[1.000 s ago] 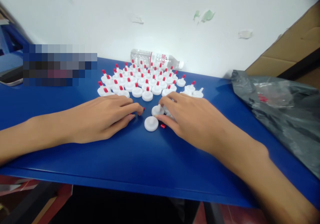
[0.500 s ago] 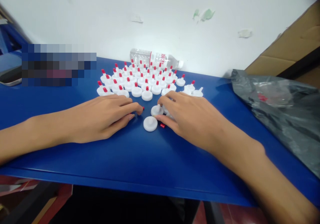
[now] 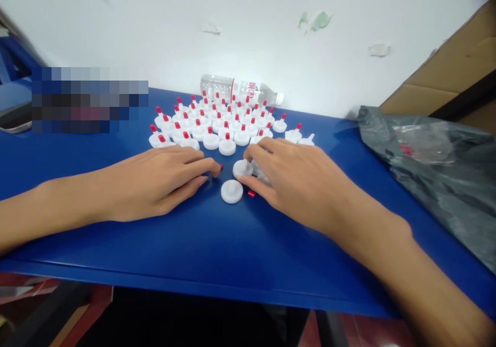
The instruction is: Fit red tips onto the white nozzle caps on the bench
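My right hand curls over the table, its thumb and index finger on either side of a white nozzle cap without a red tip. More white pieces are partly hidden under its palm. Another bare white nozzle cap lies just in front, and a loose small red tip rests by my right thumb. To the left, my left hand lies palm down with thumb and index finger apart. Small red tips show by its fingers, one red tip at the index fingertip.
Several white nozzle caps with red tips stand grouped behind the hands on the blue table. A clear plastic bottle lies against the wall. At right are a grey plastic bag and cardboard; a phone-like object is far left.
Both hands keep nearly the same places and poses. The whole view has shifted very slightly; no piece has clearly been picked up or let go.
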Demonstrator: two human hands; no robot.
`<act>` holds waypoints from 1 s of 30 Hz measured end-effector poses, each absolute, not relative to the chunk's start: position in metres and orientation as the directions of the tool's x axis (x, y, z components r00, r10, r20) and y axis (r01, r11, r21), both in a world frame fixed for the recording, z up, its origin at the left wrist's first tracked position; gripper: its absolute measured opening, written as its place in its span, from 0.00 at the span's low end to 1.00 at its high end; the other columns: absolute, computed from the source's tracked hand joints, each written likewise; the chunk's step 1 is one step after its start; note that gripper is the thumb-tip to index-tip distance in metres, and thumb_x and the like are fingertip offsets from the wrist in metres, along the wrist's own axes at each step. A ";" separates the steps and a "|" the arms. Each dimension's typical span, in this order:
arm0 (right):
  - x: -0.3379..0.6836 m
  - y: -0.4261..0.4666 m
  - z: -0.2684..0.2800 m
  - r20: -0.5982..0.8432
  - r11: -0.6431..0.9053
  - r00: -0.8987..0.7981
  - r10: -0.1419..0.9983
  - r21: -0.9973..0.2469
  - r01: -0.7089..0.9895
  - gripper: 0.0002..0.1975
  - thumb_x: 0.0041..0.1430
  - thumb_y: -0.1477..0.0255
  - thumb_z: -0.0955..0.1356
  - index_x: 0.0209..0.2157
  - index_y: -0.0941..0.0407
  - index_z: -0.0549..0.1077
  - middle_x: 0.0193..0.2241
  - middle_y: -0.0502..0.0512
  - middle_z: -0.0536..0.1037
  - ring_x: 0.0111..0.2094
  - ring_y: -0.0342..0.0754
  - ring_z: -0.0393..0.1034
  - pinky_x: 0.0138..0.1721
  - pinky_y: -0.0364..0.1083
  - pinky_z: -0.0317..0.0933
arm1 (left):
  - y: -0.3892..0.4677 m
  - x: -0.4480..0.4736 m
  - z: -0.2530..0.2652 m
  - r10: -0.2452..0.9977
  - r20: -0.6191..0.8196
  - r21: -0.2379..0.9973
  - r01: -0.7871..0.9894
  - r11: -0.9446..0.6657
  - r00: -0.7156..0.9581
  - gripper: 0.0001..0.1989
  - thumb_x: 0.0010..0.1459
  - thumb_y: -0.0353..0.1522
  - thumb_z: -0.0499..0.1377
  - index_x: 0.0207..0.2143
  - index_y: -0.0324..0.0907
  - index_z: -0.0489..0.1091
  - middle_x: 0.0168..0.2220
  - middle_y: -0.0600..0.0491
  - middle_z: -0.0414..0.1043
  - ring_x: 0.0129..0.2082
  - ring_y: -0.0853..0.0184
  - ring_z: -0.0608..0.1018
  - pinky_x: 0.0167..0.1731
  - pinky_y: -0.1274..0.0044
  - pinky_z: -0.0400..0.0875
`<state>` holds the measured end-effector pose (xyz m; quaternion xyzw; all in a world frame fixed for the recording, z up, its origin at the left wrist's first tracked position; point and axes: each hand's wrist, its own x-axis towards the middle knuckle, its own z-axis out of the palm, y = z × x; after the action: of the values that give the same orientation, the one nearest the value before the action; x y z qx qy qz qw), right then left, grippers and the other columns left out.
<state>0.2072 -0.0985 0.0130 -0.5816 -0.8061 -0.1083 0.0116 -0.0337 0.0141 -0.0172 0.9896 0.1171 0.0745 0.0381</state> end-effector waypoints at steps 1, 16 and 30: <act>0.207 -0.099 0.013 0.150 0.297 -0.321 0.935 0.163 0.941 0.15 0.74 0.60 0.64 0.48 0.55 0.74 0.42 0.56 0.80 0.41 0.53 0.76 0.31 0.48 0.57 | 0.014 -0.034 -0.017 0.239 0.135 0.090 0.228 -0.969 0.961 0.17 0.75 0.35 0.46 0.57 0.44 0.69 0.43 0.48 0.76 0.39 0.62 0.79 0.42 0.71 0.72; 0.208 -0.099 0.014 0.153 0.281 -0.308 0.939 0.172 0.944 0.17 0.74 0.58 0.63 0.50 0.54 0.74 0.40 0.55 0.82 0.40 0.51 0.77 0.30 0.47 0.56 | 0.014 -0.034 -0.014 0.281 0.115 0.127 0.266 -0.956 0.953 0.17 0.73 0.36 0.48 0.57 0.46 0.71 0.44 0.49 0.76 0.38 0.62 0.78 0.43 0.71 0.71; 0.209 -0.098 0.012 0.186 0.307 -0.334 0.924 0.159 0.938 0.16 0.73 0.59 0.63 0.50 0.55 0.74 0.41 0.55 0.81 0.41 0.52 0.76 0.31 0.47 0.56 | 0.014 -0.034 -0.016 0.254 0.139 0.135 0.236 -0.962 0.957 0.16 0.73 0.34 0.48 0.56 0.45 0.71 0.43 0.49 0.76 0.40 0.62 0.78 0.41 0.73 0.70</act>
<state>0.2089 -0.0979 0.0122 -0.5764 -0.8079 -0.1195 0.0300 -0.0341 0.0142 -0.0161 0.9875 0.1239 0.0778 0.0585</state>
